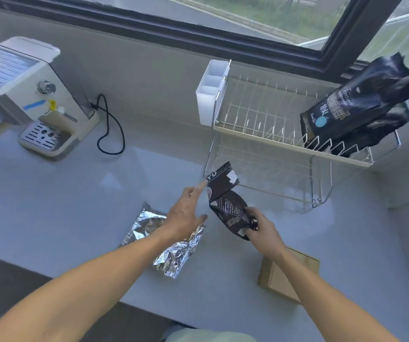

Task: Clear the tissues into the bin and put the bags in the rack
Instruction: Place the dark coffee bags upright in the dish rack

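Note:
My right hand (pixel 260 227) grips the lower end of a dark brown bag (pixel 228 206), which is lifted above the counter in front of the rack. My left hand (pixel 186 213) is spread open, its index fingertip touching the bag's folded top edge. A crumpled silver foil bag (pixel 174 253) lies on the counter under my left wrist. The two-tier wire dish rack (pixel 267 134) stands at the back right, with two black bags (pixel 356 104) leaning in its upper tier at the right end. No tissues or bin are in view.
A white cutlery holder (pixel 211 92) hangs on the rack's left end. A cream coffee machine (pixel 23 95) with a black cable (pixel 111 129) stands at the back left. A brown cardboard box (pixel 290 275) lies near the counter's front edge under my right forearm.

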